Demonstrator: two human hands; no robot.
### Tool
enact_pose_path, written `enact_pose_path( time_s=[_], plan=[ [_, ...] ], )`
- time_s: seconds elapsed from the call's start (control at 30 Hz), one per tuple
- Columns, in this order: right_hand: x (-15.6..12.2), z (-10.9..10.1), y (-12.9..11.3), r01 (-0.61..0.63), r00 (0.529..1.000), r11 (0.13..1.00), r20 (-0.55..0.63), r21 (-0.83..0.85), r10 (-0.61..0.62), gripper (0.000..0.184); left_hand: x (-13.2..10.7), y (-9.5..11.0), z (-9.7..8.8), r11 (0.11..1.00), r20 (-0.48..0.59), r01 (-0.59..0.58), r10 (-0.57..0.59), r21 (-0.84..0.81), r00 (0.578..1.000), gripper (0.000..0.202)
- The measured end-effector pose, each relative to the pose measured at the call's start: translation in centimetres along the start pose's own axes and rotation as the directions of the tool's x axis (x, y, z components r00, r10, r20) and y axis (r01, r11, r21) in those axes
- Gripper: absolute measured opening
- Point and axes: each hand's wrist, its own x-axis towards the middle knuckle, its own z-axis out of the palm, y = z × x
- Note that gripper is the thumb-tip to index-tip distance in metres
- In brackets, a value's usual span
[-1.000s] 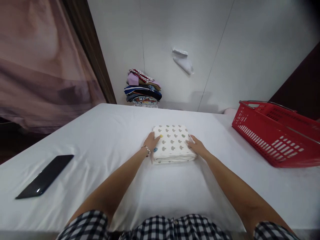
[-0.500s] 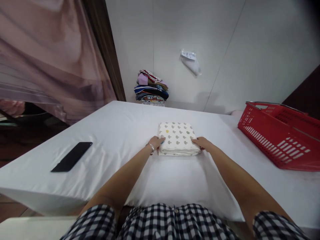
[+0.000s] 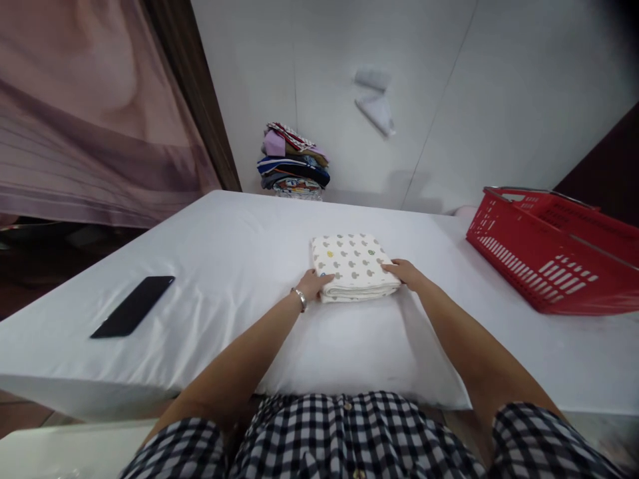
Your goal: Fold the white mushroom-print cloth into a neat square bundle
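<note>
A folded white cloth with small grey prints (image 3: 352,263) lies on the white-covered table (image 3: 239,253). My left hand (image 3: 315,284), with a bracelet at the wrist, grips its near left corner, thumb on top. Over at the cloth's near right edge, my right hand (image 3: 408,273) has its fingers curled around it. Both arms reach straight forward from my checked shirt.
A black phone (image 3: 132,315) lies at the table's left. A red plastic basket (image 3: 549,256) stands at the right. A stack of folded clothes (image 3: 293,161) sits by the wall beyond the far edge. A pink curtain (image 3: 90,113) hangs at the left.
Both hands slid from the cloth's sides to its near corners and closed on it. The camera drew back, showing more of the table's front edge.
</note>
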Motion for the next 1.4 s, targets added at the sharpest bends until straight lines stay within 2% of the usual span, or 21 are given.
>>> enact_pose_path(
  time_s=[0.1,0.2,0.33,0.4,0.47,0.53,0.57,0.63,0.73,0.83,0.9,0.97,1.1,1.17,1.23,1.4],
  plan=[
    [0.0,-1.0,0.8,0.013,0.998,1.000,-0.057,-0.003,-0.013,0.061,-2.1,-0.2,1.0,0.981,0.106,0.094,-0.076,-0.169,0.991,0.087],
    [0.0,-1.5,1.1,0.025,0.997,0.997,-0.067,-0.072,-0.030,0.059,-3.7,-0.4,1.2,0.959,0.168,0.157,-0.119,-0.236,0.979,0.089],
    [-0.4,-1.2,0.3,0.043,0.993,0.936,-0.087,-0.349,-0.078,0.058,-4.8,-0.4,0.9,0.960,0.169,0.174,-0.139,-0.219,0.976,0.087],
    [-1.2,-0.6,-0.5,0.128,0.976,0.878,-0.100,-0.461,-0.194,0.056,-5.1,-0.5,0.7,0.970,0.155,0.149,-0.120,-0.194,0.981,0.087],
    [-2.4,0.6,-1.1,0.305,0.917,0.801,-0.067,-0.515,-0.393,0.052,-5.3,-0.6,0.6,0.979,0.140,0.118,-0.095,-0.164,0.986,0.086],
    [-3.8,2.1,-1.3,0.494,0.823,0.671,0.049,-0.553,-0.565,0.051,-5.3,-0.7,0.6,0.984,0.130,0.097,-0.078,-0.149,0.988,0.080],
    [-4.6,2.8,-1.3,0.561,0.788,0.611,0.133,-0.559,-0.601,0.051,-5.3,-0.8,0.6,0.987,0.127,0.086,-0.069,-0.139,0.989,0.075],
    [-5.7,4.0,-0.9,0.638,0.746,0.519,0.287,-0.569,-0.601,0.052,-5.1,-1.0,0.5,0.992,0.127,0.063,-0.049,-0.112,0.991,0.063],
    [-6.2,4.8,-0.2,0.670,0.729,0.489,0.373,-0.559,-0.574,0.053,-5.0,-1.5,0.2,1.000,0.117,-0.008,0.011,-0.028,0.993,0.047],
    [-6.2,4.7,0.2,0.688,0.712,0.514,0.340,-0.512,-0.615,0.051,-5.7,-2.2,-0.1,0.972,0.045,-0.176,0.171,0.153,0.984,0.030],
    [-6.4,4.7,0.4,0.713,0.677,0.514,0.277,-0.477,-0.682,0.046,-6.6,-2.6,-0.2,0.906,0.014,-0.304,0.314,0.294,0.949,0.021],
    [-6.8,5.2,0.7,0.750,0.621,0.492,0.215,-0.441,-0.754,0.040,-7.6,-2.8,-0.1,0.824,0.033,-0.396,0.419,0.405,0.907,0.020],
    [-7.7,6.6,1.4,0.837,0.489,0.402,0.180,-0.370,-0.853,0.034,-8.4,-3.2,0.6,0.680,0.092,-0.492,0.534,0.543,0.841,0.023],
    [-7.9,7.2,1.7,0.873,0.427,0.356,0.170,-0.333,-0.888,0.032,-8.3,-3.4,0.9,0.635,0.101,-0.515,0.570,0.575,0.815,0.020],
    [-8.0,7.6,1.9,0.895,0.386,0.327,0.162,-0.304,-0.908,0.031,-7.9,-3.6,1.2,0.634,0.098,-0.515,0.572,0.577,0.814,0.016],
    [-7.9,8.3,2.1,0.901,0.375,0.321,0.150,-0.291,-0.915,0.029,-7.8,-4.0,1.4,0.698,0.064,-0.469,0.522,0.541,0.850,0.011]
  ],
)
